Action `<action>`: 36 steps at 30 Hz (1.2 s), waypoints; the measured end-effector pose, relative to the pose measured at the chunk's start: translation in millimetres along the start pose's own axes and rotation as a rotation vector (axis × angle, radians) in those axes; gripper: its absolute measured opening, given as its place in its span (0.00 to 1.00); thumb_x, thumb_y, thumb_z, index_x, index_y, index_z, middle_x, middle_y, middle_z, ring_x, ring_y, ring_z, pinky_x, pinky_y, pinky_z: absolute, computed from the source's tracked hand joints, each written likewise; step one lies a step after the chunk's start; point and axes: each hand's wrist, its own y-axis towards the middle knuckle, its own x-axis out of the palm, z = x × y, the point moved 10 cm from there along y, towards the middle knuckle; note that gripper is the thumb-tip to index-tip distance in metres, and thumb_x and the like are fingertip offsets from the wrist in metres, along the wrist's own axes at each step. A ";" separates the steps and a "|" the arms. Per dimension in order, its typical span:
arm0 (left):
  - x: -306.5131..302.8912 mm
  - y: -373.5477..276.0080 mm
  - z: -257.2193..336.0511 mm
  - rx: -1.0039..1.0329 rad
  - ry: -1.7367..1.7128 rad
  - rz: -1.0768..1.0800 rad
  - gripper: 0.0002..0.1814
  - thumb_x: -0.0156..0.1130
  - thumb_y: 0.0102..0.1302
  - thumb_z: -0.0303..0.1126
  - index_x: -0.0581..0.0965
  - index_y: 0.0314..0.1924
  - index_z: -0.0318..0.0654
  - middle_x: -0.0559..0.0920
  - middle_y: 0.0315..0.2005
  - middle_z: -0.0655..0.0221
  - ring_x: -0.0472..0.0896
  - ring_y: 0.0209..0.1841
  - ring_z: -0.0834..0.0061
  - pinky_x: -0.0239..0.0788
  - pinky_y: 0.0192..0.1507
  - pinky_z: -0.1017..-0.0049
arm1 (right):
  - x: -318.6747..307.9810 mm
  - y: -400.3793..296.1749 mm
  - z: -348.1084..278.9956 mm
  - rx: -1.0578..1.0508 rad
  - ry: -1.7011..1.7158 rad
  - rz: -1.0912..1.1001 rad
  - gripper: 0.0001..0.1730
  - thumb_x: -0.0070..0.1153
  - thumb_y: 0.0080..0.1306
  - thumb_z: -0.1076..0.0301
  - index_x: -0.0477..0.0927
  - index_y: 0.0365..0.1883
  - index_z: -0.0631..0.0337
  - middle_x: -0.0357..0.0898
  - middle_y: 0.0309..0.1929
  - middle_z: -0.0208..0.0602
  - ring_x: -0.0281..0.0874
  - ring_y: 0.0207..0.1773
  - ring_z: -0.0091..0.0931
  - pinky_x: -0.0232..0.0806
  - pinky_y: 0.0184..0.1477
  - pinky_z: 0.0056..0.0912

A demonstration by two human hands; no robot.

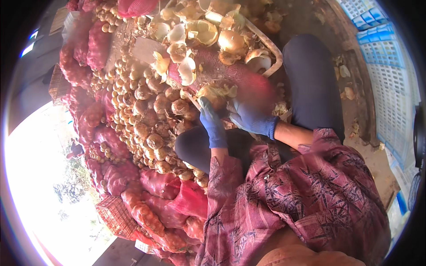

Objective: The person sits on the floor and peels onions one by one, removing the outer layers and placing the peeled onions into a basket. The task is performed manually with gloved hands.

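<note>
My left hand (211, 121), in a blue knit glove with a paler palm, is at the near side of an onion (212, 94) with loose, papery skin, its fingers against it. A thin, light-coloured strip (193, 100), whose kind I cannot tell, shows beside those fingertips. Close by on the right, my right hand (251, 119), gloved alike, has its fingers bent towards the onion; blur hides whether they grip anything. Beyond the hands lies a red mesh sack (239, 74) with peeled onion skins (187, 71) and a large onion (231, 40) around it.
Many loose onions (143, 129) are heaped to the left. Filled red mesh sacks (100, 45) line the far left, with a wire crate (116, 217) lower down. A curved rod or strip (266, 41) lies ahead. White and blue plastic crates (386, 79) stand at right.
</note>
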 end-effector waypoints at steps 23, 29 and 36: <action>-1.3 -5.8 10.3 0.088 0.147 0.055 0.33 0.42 0.78 0.47 0.63 0.68 0.23 0.68 0.67 0.47 0.68 0.68 0.61 0.57 0.70 0.68 | -7.2 38.5 -5.4 0.220 -0.228 -0.289 0.15 0.55 0.62 0.67 0.74 0.43 0.68 0.82 0.30 0.56 0.83 0.34 0.47 0.75 0.38 0.50; -13.4 21.7 -9.6 0.113 -0.042 -0.025 0.40 0.45 0.74 0.60 0.60 0.72 0.33 0.65 0.68 0.54 0.71 0.65 0.58 0.68 0.63 0.58 | 3.0 -21.7 35.0 0.147 -0.112 -0.068 0.11 0.52 0.64 0.67 0.74 0.39 0.68 0.81 0.32 0.56 0.83 0.32 0.43 0.74 0.35 0.47; -4.2 -5.9 11.6 0.135 -0.118 -0.135 0.34 0.50 0.74 0.54 0.67 0.66 0.32 0.74 0.56 0.60 0.77 0.55 0.65 0.75 0.52 0.63 | -19.9 -26.9 35.4 0.532 0.900 -0.039 0.10 0.54 0.72 0.63 0.69 0.38 0.58 0.71 0.24 0.27 0.68 0.16 0.19 0.63 0.16 0.23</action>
